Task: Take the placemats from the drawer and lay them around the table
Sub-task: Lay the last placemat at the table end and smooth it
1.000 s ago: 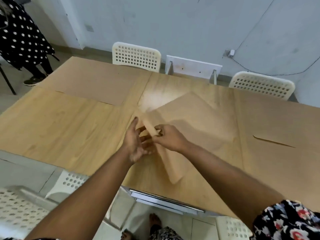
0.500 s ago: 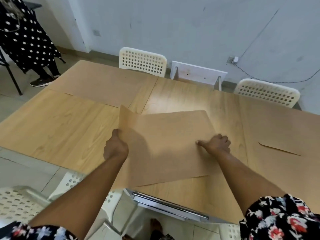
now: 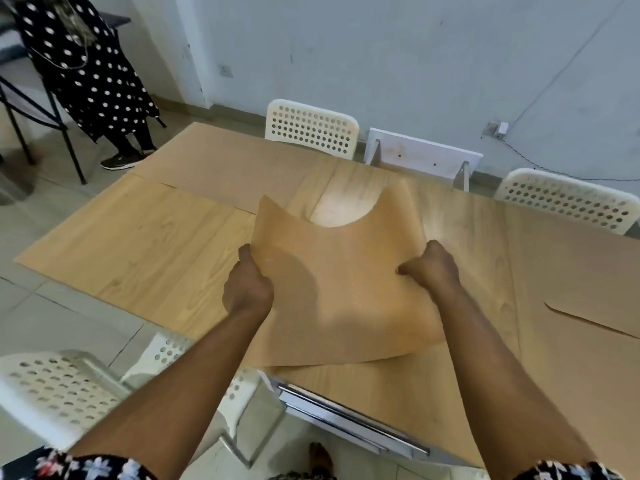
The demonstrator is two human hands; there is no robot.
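At the near edge of the bench, fingers first: left hand (image 3: 246,285) curled round the left side of the thin tan flexible placemat (image 3: 341,289), thumb on top; right hand (image 3: 431,268) pinching the right side, knuckles up, fingertips hidden under the sheet. Both grips firm, neither hand free.

The held mat sags in the middle, far corners curling up, near edge low over the bench's near edge. It hangs above the light wood-grain bench (image 3: 145,258), above the metal drawer handle (image 3: 349,415).

Other mats down: one tan mat at the far left corner (image 3: 221,168), another along the right edge (image 3: 571,271).

Judgement: step in hand is laying this mat at the near-middle place. To do it well, spread the hands apart to take out the sag, lower the near edge first, square with the bench's near edge, then let the far side roll flat. Curled corners may spring; press them down.

White perforated plastic chair (image 3: 311,129) at the far edge.
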